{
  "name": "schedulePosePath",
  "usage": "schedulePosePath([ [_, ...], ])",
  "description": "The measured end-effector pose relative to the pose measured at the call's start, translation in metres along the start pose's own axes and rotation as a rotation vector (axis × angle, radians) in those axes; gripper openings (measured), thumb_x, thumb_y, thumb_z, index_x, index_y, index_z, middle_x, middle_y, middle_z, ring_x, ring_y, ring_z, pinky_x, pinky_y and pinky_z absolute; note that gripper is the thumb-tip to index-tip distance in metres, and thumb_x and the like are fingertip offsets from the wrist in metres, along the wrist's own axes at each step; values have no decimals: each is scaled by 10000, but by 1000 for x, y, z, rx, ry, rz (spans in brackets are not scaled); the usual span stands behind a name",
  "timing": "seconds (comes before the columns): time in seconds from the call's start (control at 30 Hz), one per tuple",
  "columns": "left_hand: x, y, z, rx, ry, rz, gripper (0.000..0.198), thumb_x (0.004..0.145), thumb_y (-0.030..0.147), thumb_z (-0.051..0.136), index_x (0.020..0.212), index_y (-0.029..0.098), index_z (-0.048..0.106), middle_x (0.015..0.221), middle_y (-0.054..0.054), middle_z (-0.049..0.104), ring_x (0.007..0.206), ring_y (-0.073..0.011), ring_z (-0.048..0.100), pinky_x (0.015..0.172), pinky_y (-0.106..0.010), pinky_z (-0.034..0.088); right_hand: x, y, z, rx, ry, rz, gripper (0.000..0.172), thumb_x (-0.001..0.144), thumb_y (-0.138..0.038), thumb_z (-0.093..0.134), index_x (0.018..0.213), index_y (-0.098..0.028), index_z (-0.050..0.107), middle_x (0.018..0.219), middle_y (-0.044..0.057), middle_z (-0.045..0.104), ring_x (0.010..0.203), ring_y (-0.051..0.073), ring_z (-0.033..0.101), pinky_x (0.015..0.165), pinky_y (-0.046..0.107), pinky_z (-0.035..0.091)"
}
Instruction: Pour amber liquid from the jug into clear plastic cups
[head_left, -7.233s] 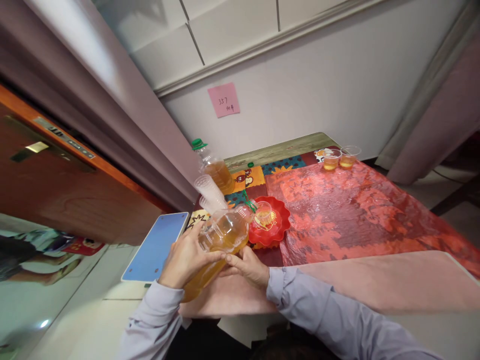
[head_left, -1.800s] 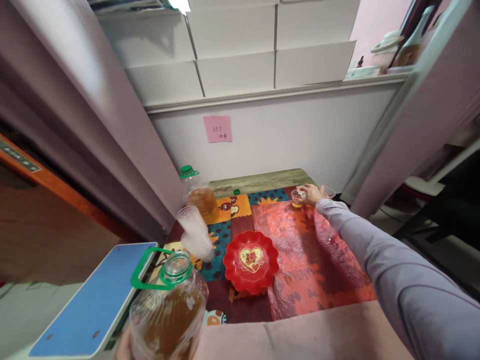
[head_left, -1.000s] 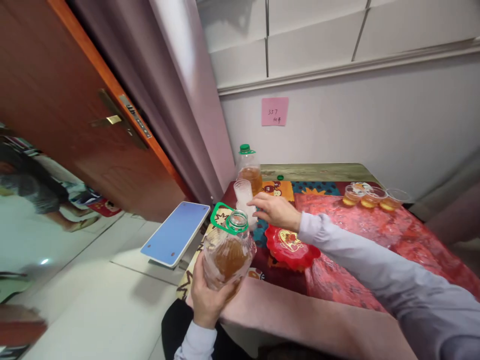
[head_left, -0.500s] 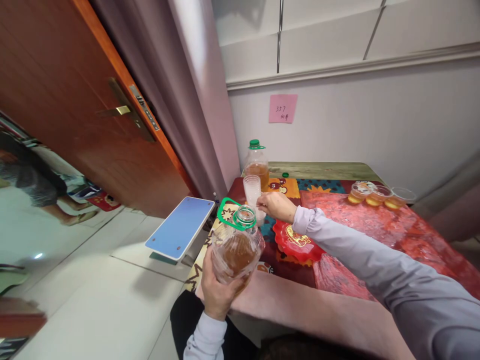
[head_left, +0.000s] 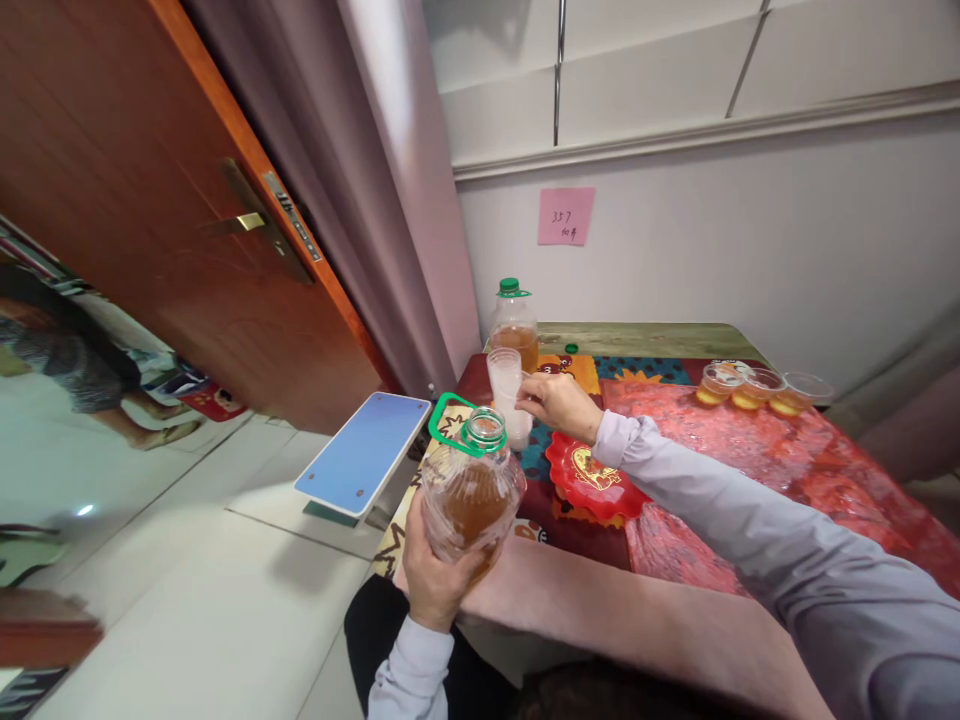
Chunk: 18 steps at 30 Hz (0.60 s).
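Observation:
My left hand (head_left: pixel 439 570) is wrapped round the lower side of a clear plastic jug (head_left: pixel 472 500). The jug has a green handle, an uncapped mouth and amber liquid inside, and it stands a little tilted at the table's near left edge. Just beyond it is a stack of clear plastic cups (head_left: pixel 505 375), leaning slightly. The fingers of my right hand (head_left: pixel 559 405) are pinched at the right side of this stack; whether they have one cup or several is unclear. A red scalloped plate (head_left: pixel 592 475) with a gold print lies below my right wrist.
A second jug (head_left: pixel 515 330), green-capped, stands behind the cups, with a loose green cap (head_left: pixel 571 349) nearby. Three cups of amber liquid (head_left: pixel 757 390) stand at the far right. Left of the table is a blue-topped stool (head_left: pixel 364 450). A person's legs (head_left: pixel 112 400) show beyond the door.
The jug and my left hand have shifted slightly left. My right hand has moved up a little along the cup stack, its fingers still pinched.

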<state>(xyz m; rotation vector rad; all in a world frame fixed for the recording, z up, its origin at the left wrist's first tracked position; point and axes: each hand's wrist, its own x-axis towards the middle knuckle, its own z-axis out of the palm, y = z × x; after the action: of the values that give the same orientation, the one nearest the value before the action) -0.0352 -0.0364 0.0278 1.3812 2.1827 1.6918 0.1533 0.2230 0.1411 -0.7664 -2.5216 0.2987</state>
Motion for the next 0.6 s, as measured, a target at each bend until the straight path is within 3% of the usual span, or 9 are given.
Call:
schedulePosePath([
  [0.13, 0, -4, 0, 26, 3, 12, 1152, 583, 725, 882, 1539, 213, 493, 1460, -204, 670, 1338, -445, 664, 1142, -625, 546, -14, -2, -25, 26, 212, -35, 119, 1029, -253, 689, 959, -206, 773, 987, 66, 780, 883, 188, 717, 816, 278, 507],
  [0.27, 2, -4, -1, 42, -9, 18, 1153, 603, 736, 873, 1542, 191, 484, 1473, -221, 651, 1343, -432, 654, 1146, -635, 527, -66, 6, -43, -1, 352, 20, 191, 1071, -336, 631, 980, -231, 763, 979, 60, 767, 879, 198, 720, 807, 290, 525],
  [0.43, 6, -2, 0, 47, -28, 25, 1154, 579, 727, 891, 1518, 182, 502, 1452, -211, 659, 1315, -416, 666, 1128, -581, 548, -148, 31, -9, -35, 138, 171, 248, 1083, -302, 596, 904, -220, 747, 917, 52, 767, 777, 189, 723, 695, 280, 512],
  [0.6, 9, 6, 3, 44, -46, 56, 1074, 653, 664, 891, 1533, 191, 497, 1492, -221, 635, 1371, -413, 638, 1172, -581, 519, -174, 43, 25, -154, -2, 244, 226, 1077, -287, 610, 947, -204, 775, 994, 86, 789, 801, 219, 737, 724, 322, 531],
])
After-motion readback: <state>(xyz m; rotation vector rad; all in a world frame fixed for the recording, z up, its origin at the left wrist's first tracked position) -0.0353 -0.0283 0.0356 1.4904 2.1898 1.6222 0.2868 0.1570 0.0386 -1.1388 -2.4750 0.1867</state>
